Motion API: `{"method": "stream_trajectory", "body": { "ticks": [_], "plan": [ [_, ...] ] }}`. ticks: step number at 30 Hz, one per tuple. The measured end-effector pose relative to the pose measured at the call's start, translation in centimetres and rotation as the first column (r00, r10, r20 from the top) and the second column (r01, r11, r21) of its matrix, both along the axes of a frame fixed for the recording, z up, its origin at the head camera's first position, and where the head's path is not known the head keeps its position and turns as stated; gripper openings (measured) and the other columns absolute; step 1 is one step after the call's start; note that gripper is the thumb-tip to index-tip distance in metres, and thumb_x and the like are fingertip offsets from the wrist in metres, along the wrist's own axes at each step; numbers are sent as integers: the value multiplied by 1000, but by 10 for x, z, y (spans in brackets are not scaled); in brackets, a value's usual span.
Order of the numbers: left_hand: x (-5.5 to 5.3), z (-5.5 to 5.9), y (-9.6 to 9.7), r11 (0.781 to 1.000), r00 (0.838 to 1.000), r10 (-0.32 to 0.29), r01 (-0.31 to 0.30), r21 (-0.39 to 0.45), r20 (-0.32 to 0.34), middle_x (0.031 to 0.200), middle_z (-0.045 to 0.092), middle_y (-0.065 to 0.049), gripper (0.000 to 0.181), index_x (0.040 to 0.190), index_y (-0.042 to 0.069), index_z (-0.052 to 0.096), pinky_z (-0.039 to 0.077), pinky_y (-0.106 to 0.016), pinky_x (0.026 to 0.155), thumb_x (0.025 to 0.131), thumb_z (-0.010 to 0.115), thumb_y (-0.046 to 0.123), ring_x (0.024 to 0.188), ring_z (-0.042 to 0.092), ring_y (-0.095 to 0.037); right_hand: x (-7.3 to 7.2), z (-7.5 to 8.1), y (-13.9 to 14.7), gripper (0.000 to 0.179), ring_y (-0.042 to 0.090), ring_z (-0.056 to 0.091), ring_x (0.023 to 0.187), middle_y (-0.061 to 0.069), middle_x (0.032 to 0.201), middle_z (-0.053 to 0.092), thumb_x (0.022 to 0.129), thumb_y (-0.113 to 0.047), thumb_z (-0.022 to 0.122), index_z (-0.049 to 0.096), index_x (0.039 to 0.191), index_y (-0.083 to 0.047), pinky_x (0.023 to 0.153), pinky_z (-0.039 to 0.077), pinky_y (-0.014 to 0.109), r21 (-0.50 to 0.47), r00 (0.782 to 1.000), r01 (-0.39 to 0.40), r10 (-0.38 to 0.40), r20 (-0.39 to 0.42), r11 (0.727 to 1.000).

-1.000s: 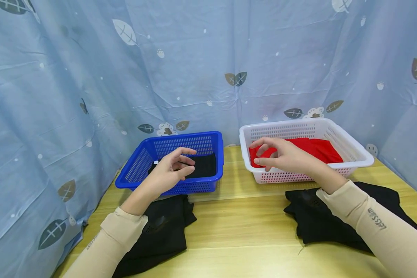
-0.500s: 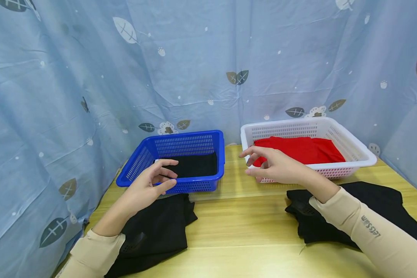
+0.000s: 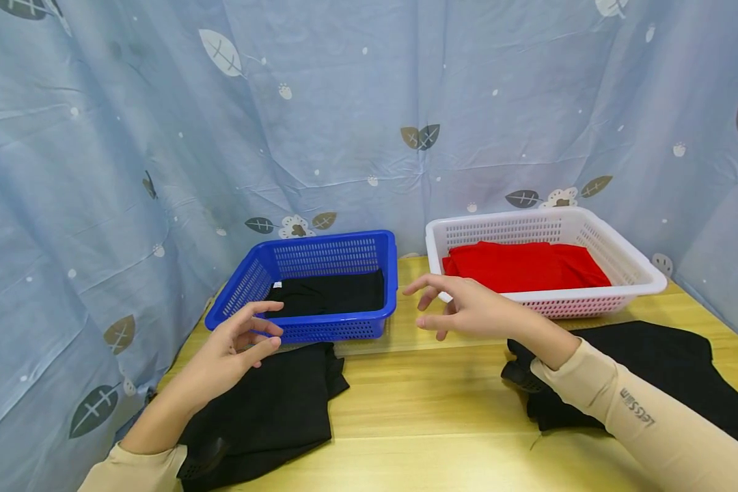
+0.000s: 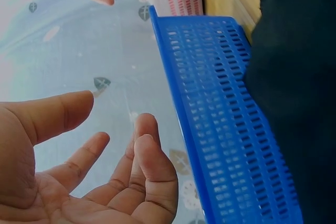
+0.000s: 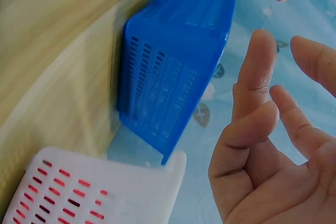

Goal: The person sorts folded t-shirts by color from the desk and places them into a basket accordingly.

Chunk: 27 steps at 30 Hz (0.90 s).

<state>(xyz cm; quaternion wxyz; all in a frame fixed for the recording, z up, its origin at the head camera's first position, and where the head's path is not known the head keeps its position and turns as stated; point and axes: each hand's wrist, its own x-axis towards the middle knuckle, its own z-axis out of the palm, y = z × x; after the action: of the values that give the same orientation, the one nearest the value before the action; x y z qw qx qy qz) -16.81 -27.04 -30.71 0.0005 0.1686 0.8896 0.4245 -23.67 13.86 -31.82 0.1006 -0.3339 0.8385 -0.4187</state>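
Observation:
My left hand [image 3: 224, 355] hovers in front of the blue basket [image 3: 387, 280], its fingers loosely bent around nothing. Below it on the table lies a folded black garment [image 3: 289, 410]. Another folded black cloth [image 3: 344, 294] with a small white tag rests inside the blue basket. My right hand [image 3: 467, 307] hangs in the air by the near left corner of the white basket [image 3: 639, 280], fingers relaxed and holding nothing. Folded red cloth [image 3: 523, 266] lies in that basket. Partly behind the right forearm, a second black garment [image 3: 652, 369] is spread on the table.
The wooden table [image 3: 418, 410] carries both baskets along its far side, with a gap between them. A blue patterned curtain [image 3: 344, 137] hangs behind and along the left side. Both wrist views show the perforated basket walls close by.
Both hands have drawn back from the baskets toward the person and to the left, still holding nothing. More of the cloth in each basket shows now. The baskets and garments have stayed put.

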Motion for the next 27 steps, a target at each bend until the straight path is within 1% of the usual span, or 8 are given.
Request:
{"method": "stream_trajectory", "body": {
  "ticks": [4,7,10,13,16,19,23,27],
  "plan": [
    [5,-5,-10,1000,1000,18,-18,1,-1,126,68,-17,54,159,14,44,59,-34,74,108,64,13,97,72,-5,1,-3,-5,51,17,75,70,16,125,67,102,-24,76,56,149,-19,77,63,39,10,1000,-16,16,7,1000],
    [9,-8,-16,999,999,36,-36,1,10,126,68,-17,55,159,13,43,59,-34,73,109,64,12,97,72,-7,1,-6,-8,52,17,75,70,16,126,67,102,-24,75,55,150,-17,79,64,41,9,999,-36,36,18,999],
    [13,-10,-22,998,998,56,-56,-1,27,125,68,-17,54,159,14,43,58,-34,73,109,64,14,98,72,-11,1,-9,-13,51,18,75,70,19,127,66,103,-24,75,56,150,-16,79,65,42,-7,998,-61,62,29,998],
    [15,-12,-28,997,997,72,-71,-12,24,124,68,-17,54,158,13,44,59,-35,73,109,64,16,98,73,-13,1,-12,-18,49,20,75,71,20,128,66,103,-22,74,57,149,-16,79,66,49,-27,996,-80,81,43,996],
    [18,-15,-34,996,996,85,-85,-25,11,123,68,-18,53,157,12,45,59,-33,72,108,65,16,97,73,-13,3,-15,-23,48,22,76,72,19,128,66,103,-21,74,58,148,-16,80,65,53,-25,995,-90,91,47,996],
    [20,-18,-39,996,996,85,-85,-26,10,124,68,-21,54,157,11,45,58,-32,70,108,65,15,97,74,-12,4,-18,-28,47,26,77,73,18,127,65,103,-22,75,58,147,-18,81,65,53,-16,994,-92,92,59,996],
    [24,-23,-46,993,992,117,-115,-41,54,127,68,-21,55,159,13,43,58,-32,71,108,66,16,97,73,-12,5,-23,-37,45,34,78,74,18,125,66,103,-21,75,60,145,-18,80,65,54,-24,991,-117,118,69,993],
    [29,-27,-54,985,979,169,-162,-68,112,127,68,-18,56,159,15,41,57,-33,72,109,65,19,97,72,-12,3,-28,-46,45,37,78,75,18,124,68,103,-20,75,60,145,-17,80,64,55,-28,986,-151,153,73,988]
  ]
}}
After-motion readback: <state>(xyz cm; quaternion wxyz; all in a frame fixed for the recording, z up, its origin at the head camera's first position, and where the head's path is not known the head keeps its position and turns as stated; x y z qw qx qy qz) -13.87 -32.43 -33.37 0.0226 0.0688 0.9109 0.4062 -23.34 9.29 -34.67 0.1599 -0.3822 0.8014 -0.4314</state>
